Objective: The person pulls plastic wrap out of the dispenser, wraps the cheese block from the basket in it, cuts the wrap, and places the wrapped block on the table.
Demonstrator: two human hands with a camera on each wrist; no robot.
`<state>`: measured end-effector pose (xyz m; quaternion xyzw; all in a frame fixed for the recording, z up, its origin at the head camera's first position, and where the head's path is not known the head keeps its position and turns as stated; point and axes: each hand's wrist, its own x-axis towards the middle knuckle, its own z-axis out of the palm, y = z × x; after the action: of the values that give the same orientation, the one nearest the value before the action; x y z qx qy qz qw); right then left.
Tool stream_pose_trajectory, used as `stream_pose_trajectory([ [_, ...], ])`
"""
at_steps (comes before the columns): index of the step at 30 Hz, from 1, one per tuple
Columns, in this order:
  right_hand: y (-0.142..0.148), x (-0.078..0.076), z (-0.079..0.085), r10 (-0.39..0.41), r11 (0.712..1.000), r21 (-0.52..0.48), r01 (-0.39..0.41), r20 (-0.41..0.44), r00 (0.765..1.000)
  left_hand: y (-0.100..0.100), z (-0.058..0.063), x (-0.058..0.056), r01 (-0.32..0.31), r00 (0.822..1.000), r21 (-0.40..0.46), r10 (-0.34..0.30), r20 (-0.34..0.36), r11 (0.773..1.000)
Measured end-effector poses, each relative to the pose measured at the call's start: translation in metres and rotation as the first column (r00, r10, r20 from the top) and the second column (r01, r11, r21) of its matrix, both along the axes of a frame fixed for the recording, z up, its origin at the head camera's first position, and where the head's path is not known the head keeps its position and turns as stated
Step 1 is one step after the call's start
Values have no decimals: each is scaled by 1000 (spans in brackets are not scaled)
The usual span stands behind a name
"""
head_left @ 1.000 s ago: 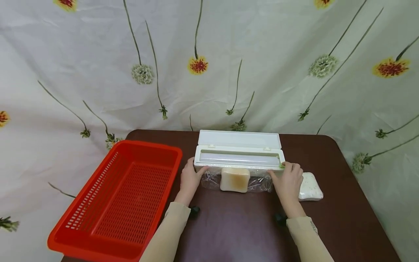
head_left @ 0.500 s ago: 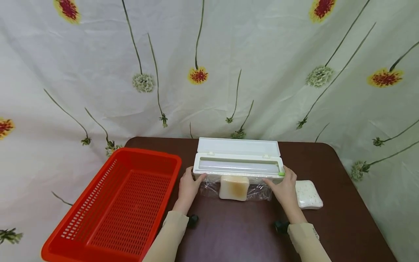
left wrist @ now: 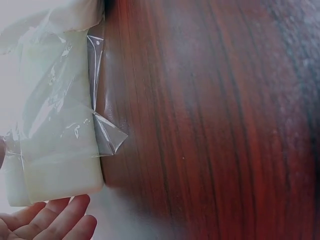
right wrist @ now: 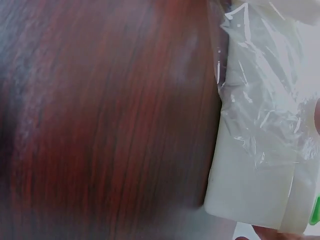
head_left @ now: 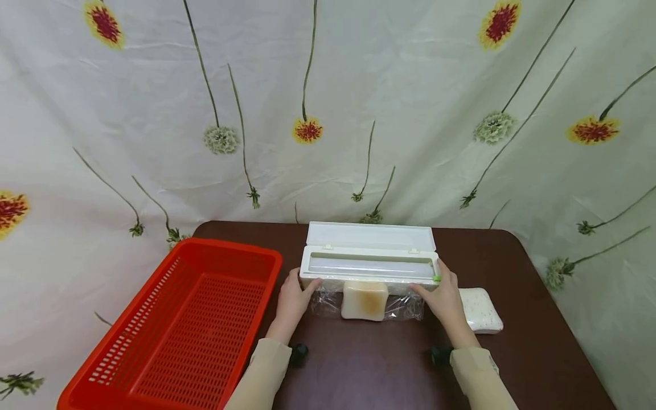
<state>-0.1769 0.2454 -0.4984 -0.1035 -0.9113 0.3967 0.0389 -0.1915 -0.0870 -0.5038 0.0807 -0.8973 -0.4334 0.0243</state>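
Observation:
A white plastic wrap dispenser lies across the table with its lid tipped back and a pale roll inside. My left hand holds its left end, thumb on the front; in the left wrist view the fingers sit against that end. At the opposite end my right hand holds the box the same way, beside a small green slider. Clear wrap hangs from the front edge. A toast-like slice of bread stands against the front, over the wrap.
On the left is a red perforated plastic basket. A second white, speckled bread-like slice lies right of my right hand. Behind the dark brown table hangs a flowered cloth.
The head view has tilted upward, so everything sits lower in it. My right hand has shifted slightly at the dispenser's end, leaving the green slider in sight. Both hands still hold the box.

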Motion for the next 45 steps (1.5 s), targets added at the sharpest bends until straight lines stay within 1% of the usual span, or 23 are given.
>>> stream_pose_trajectory([
  [3,1,-4,1,19,1000,-19,-19,4,1000,-1,2,-1,-6,1000,4,6,0,1000],
  [7,3,-7,1,18,999,-30,-17,37,999,-2,2,-5,-14,1000,26,14,3,1000],
  [13,3,-5,-2,10,999,-37,-8,60,998,-4,-4,-6,-27,999,70,29,-17,997],
  [16,3,-4,-3,6,999,-51,-3,66,998,-6,-7,-6,-19,1000,77,20,-22,997],
  [18,4,-5,-3,9,998,-55,-5,67,998,-6,-7,-7,-12,1000,88,13,-14,996],
  [20,4,-7,-2,10,999,-52,-7,65,998,-6,-5,-7,-5,1000,90,6,-14,996],
  [22,5,-9,-1,11,999,-46,-9,62,998,-5,0,-8,-2,1000,72,3,-20,997],
  [25,6,-11,0,9,999,-45,-6,58,998,-1,9,-6,1,998,27,1,-70,1000],
  [27,6,-10,-1,9,999,-49,-6,60,998,2,16,-3,2,992,-8,-3,-130,1000],
  [30,6,-7,-4,8,998,-56,-4,66,998,10,27,4,21,971,-38,-30,-238,999],
  [33,7,-6,-7,1,998,-63,3,63,998,23,38,8,70,936,-86,-95,-340,994],
  [35,6,-6,-8,-3,997,-71,8,63,998,34,43,11,115,912,-116,-151,-382,987],
  [37,6,-6,-10,-7,997,-78,12,56,998,46,47,13,169,893,-136,-210,-397,976],
  [40,6,-7,-11,-17,995,-94,22,49,999,67,51,16,257,869,-172,-305,-388,951],
  [42,6,-8,-11,-22,994,-103,26,41,999,81,53,17,321,849,-194,-373,-374,927],
  [45,7,-10,-11,-23,992,-122,27,31,999,103,55,17,408,816,-240,-470,-337,881],
])
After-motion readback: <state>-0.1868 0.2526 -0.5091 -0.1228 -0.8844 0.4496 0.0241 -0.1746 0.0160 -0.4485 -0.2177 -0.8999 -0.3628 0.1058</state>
